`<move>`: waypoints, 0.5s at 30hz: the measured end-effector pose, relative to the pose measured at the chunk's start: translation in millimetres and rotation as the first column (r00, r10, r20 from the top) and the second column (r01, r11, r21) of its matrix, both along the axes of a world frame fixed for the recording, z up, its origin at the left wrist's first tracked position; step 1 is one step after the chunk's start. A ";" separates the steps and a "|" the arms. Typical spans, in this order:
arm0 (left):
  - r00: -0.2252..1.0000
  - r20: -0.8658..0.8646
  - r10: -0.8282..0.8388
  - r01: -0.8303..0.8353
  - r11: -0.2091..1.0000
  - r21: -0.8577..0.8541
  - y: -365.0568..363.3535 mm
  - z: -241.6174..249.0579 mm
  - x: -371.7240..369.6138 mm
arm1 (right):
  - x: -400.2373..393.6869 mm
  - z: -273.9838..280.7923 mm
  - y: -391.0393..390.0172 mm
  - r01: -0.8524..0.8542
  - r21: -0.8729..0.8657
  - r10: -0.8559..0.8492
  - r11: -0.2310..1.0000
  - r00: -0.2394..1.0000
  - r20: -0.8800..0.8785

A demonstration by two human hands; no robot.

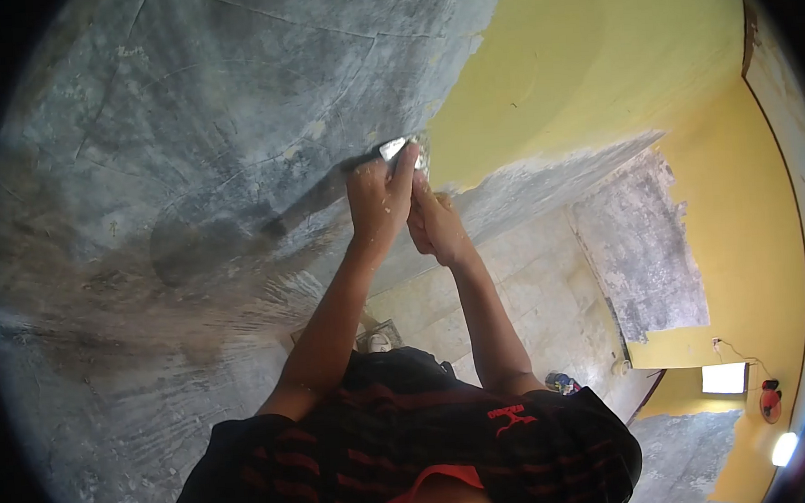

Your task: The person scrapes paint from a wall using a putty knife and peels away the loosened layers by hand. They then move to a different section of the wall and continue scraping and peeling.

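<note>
A scraper (395,148) with a shiny metal blade lies against the wall, right at the ragged edge of the yellow paint (584,69). My left hand (380,201) is closed, its fingers pressing at the blade. Just to the right and lower, my right hand (439,224) is wrapped round the scraper's lower part, and its handle is mostly hidden by the fingers. Both hands nearly touch each other. Left of the blade, the bare grey wall (231,106) shows scratches and small paint flecks. Pale specks stick to my left hand and forearm.
Below the wall runs a pale tiled floor (523,286); my shoe (379,342) stands on it. A small blue item (562,384) lies on the floor. At right are a scraped wall patch (643,239), a red fan (770,401) and a bright lamp (784,449).
</note>
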State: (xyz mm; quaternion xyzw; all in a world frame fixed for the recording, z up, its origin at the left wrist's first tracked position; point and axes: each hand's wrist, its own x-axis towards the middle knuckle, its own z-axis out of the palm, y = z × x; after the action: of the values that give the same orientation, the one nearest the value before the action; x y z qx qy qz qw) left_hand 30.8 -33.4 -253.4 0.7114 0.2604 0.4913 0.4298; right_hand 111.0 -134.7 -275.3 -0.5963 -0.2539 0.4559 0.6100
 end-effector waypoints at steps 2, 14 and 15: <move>1.000 -0.009 0.011 -0.011 1.000 0.025 3.7 -16.9 5.0 | 1.3 -1.5 -0.4 -0.001 -0.032 0.001 0.999 1.000 0.004; 0.998 0.003 0.062 -0.062 0.998 0.025 -0.5 -24.4 5.7 | 8.6 -1.3 -5.5 -0.058 -0.064 0.060 0.996 0.998 0.027; 0.998 -0.034 0.055 -0.056 0.998 -0.038 -3.2 -27.4 2.8 | 9.6 -4.7 -4.9 -0.059 -0.068 0.060 0.996 0.998 0.022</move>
State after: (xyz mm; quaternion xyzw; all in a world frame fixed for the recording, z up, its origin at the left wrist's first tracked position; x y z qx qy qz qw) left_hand 33.6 -36.6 -280.8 0.7036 0.2965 0.4861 0.4252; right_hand 120.5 -139.6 -280.0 -0.6141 -0.2631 0.4751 0.5726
